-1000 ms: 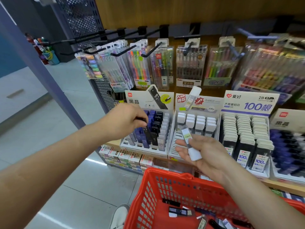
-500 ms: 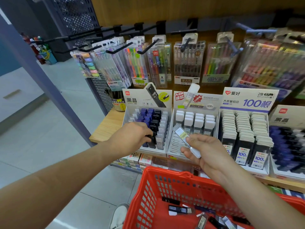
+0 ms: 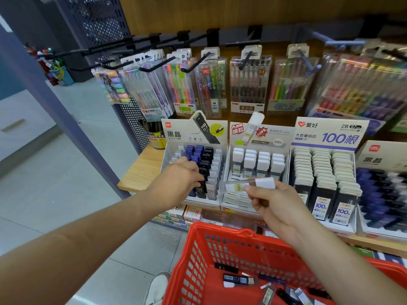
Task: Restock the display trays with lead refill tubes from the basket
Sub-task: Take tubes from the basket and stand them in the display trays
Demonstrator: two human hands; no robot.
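Observation:
My left hand (image 3: 178, 180) reaches into the left display tray (image 3: 199, 202) of blue and black lead refill tubes. Its curled fingertips sit on the top of a black tube (image 3: 200, 190) standing in the front row. My right hand (image 3: 275, 203) pinches a clear white-capped tube (image 3: 247, 185), held level in front of the middle tray (image 3: 233, 203), which holds white-capped tubes in its back rows. The red basket (image 3: 220, 235) is below, with several loose tubes (image 3: 235, 279) on its bottom.
Two more full trays (image 3: 326, 172) (image 3: 383, 190) stand to the right on the wooden shelf (image 3: 141, 170). Pen packs (image 3: 248, 84) hang on hooks above. A purple post (image 3: 55, 119) stands at the left. Small boxes (image 3: 187, 214) lie under the shelf, and my shoe (image 3: 157, 287) is beside the basket.
My left hand brought a dark tube down into the front of the left tray. My right hand turned the white-capped tube from upright to level and lifted it slightly.

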